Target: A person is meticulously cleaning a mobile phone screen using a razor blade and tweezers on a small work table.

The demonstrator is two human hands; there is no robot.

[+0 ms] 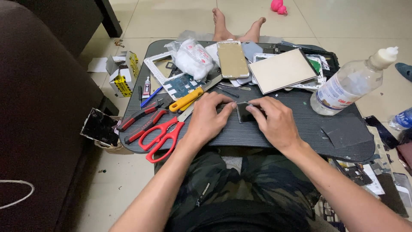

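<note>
Together, the left hand point(209, 119) and right hand point(274, 120) are pinching a dark panel point(244, 112) in their fingers on the counter point(300, 124), a white-labelled clear bottle point(349, 83) lying right.

Floor point(343, 17): large pale beige glossy tiles, thin grout lines, soft even light, no hard shadows. Dark brown sofa point(38, 107) fills the left side, a thin white cord point(17, 193) lying on it low down. Dark furniture leg point(109, 19) at top left. Low black table point(274, 137) with rounded corners and fine ribbed grain sits centre, over the floor. Small open cardboard box point(122, 71) with yellow tape on the floor left of the table, scrap of white paper point(98, 64) beside it. Pink toy point(278, 6) on the tiles at the top. Dark flat scraps point(386, 180) piled on the floor at right. No walls or windows in view.
</note>
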